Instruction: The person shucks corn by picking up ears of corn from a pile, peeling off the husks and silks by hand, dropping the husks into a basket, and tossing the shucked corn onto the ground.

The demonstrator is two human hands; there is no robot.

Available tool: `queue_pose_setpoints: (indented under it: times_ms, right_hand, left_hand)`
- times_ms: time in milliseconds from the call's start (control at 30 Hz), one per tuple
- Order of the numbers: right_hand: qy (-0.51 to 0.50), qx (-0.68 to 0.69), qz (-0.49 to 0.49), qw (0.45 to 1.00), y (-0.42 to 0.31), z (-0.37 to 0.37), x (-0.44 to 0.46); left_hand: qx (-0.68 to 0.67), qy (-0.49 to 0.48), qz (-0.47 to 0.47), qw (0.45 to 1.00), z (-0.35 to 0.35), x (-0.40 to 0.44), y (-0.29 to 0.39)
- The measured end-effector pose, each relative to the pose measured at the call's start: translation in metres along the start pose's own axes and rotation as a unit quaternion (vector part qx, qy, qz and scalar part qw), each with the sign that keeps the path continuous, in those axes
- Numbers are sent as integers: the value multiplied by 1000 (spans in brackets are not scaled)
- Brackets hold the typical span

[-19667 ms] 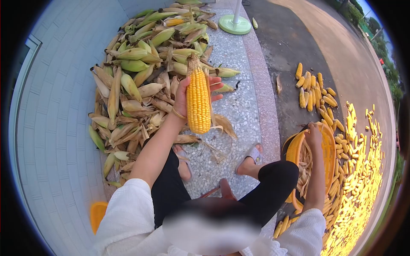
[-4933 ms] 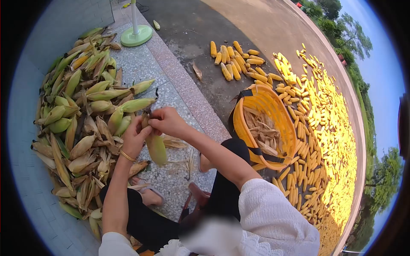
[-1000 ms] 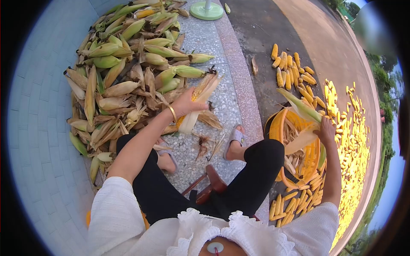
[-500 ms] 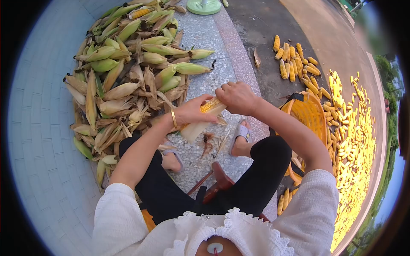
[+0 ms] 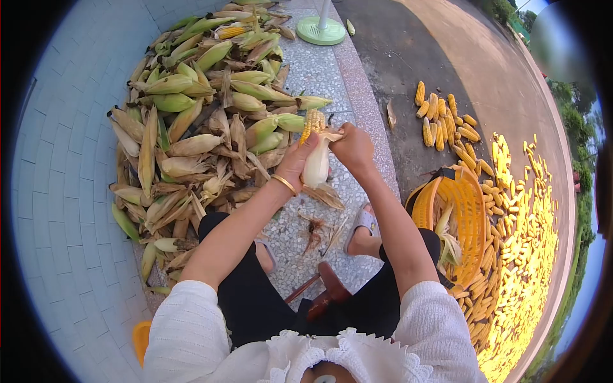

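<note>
A: Where is the corn ear [image 5: 313, 122] right now?

B: Up in front of the person, over the speckled floor [image 5: 319, 71], between the big heap of unhusked corn [image 5: 191, 143] and the yellow basket [image 5: 471, 214]. Both hands are on it.

A: What is the left hand [image 5: 297, 165] doing?

B: Its grip is curled around the ear, thumb along the near side. A gold bracelet [image 5: 285, 184] circles that wrist.

A: And the right hand [image 5: 355, 148]?

B: The fingers are bunched, pinching a strip of husk [image 5: 331, 135] near the top of the ear. Yellow kernels show at that upper end; pale husk covers the lower part.

A: What lies in the basket?

B: Loose husks [image 5: 451, 241], some greenish. It sits beside the right knee, on the darker ground next to the raised floor.

A: Anything around it?

B: A small cluster of bare cobs [image 5: 440, 121] lies farther out, and a broad spread of husked corn [image 5: 529, 271] runs along the right, bright in the sun.

A: And by the feet?

B: Brown silk scraps [image 5: 313, 233] on the floor, near a grey slipper [image 5: 364, 223]. A green round base [image 5: 320, 30] stands beyond the heap.
</note>
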State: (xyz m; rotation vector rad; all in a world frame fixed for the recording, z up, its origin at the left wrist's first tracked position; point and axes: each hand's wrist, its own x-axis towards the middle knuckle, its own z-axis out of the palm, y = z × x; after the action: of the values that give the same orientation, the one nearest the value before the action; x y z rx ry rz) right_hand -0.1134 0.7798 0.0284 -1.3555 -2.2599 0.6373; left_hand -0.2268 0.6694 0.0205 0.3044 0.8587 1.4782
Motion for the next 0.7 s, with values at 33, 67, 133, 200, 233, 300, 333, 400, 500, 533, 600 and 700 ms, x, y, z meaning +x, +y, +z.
queue_pose_setpoints:
  times_ms: [33,67,133,200,233,300,333,400,500,533,600,700]
  right_hand:
    - [-47,-50,-23,997,-1,-6,-7]
    - [-90,-100,-50,990,-3,-14,-9]
    - [-117,-101,-89,984,-5,-34,-29]
    - [-152,-136,-157,966,-3,-52,-50]
    - [-152,-147,-171,962,2,-63,-58]
    - [-144,-160,-193,957,20,-87,-70]
    - [-139,-162,-200,956,33,-101,-76]
    - [-64,-167,-164,970,72,-150,-92]
    - [50,-267,-5,962,176,-238,-112]
    - [80,-339,55,936,237,-261,-120]
    - [17,-400,150,904,339,-305,-150]
    - [-146,-467,251,835,341,-303,-165]
  left_hand:
    - [-44,-16,-30,998,-13,5,9]
    - [-85,-35,-54,994,-23,15,18]
    - [-147,36,-32,988,-33,24,27]
    - [-150,159,-40,975,-43,20,33]
    - [-137,182,9,974,-50,23,35]
    - [-150,211,75,963,-70,34,36]
    - [-163,236,137,948,-82,40,38]
    - [-241,296,214,899,-136,49,63]
    - [-234,228,218,920,-138,25,78]
    - [-231,134,186,945,-125,14,78]
    - [-231,94,123,961,-95,8,73]
    - [-185,44,112,975,-65,3,65]
